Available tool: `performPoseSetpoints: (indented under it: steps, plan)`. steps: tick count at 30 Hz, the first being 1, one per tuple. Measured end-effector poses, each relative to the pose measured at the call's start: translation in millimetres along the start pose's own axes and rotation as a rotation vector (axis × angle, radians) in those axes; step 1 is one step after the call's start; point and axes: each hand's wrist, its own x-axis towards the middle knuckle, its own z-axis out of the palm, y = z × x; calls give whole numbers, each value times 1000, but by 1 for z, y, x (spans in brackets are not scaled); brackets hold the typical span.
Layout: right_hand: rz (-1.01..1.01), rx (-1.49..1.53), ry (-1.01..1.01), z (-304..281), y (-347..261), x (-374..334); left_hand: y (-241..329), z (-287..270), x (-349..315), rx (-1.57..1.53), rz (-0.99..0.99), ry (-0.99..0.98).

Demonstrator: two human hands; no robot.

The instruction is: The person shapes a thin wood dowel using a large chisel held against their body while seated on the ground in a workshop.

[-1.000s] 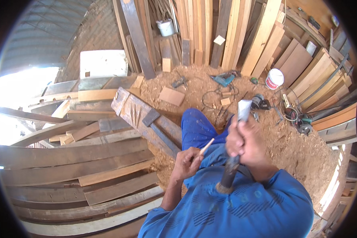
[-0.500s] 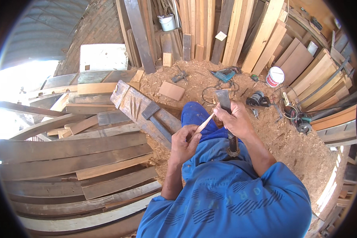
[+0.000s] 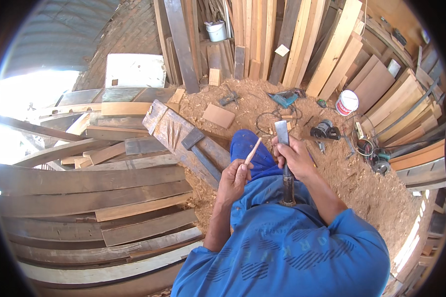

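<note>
My left hand is closed round the lower part of a thin wooden peg, whose tapered end points up and right. In my right hand is a wide chisel, its blade pointing away from me and its dark handle end resting against my shirt. The peg and the chisel blade are apart. Left of my knee, a hammer lies on a worn plank, with several slim wooden pegs beside its head.
Stacked boards fill the left side. Upright planks lean at the back. On the shavings-covered floor lie a teal power tool, a circular saw, cables and a flat wood piece. A white bucket stands at right.
The peg has come away from the chisel blade and now points more upright. My right hand has shifted slightly, and the whole view has moved a little.
</note>
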Motion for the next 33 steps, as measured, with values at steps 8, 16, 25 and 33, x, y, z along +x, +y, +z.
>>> performPoseSetpoints:
  steps: [8,16,25,33]
  plan:
    - [414,-125,47,-48,86,4,-58,-34,14,-141,-122,350]
    - [71,-966,80,-91,143,132,-145,-107,38,630,-348,593]
    - [295,-1100,-47,-97,178,263,-208,-84,89,1165,-444,742]
    - [386,-1134,-164,-110,230,426,-205,-75,115,1201,-586,727]
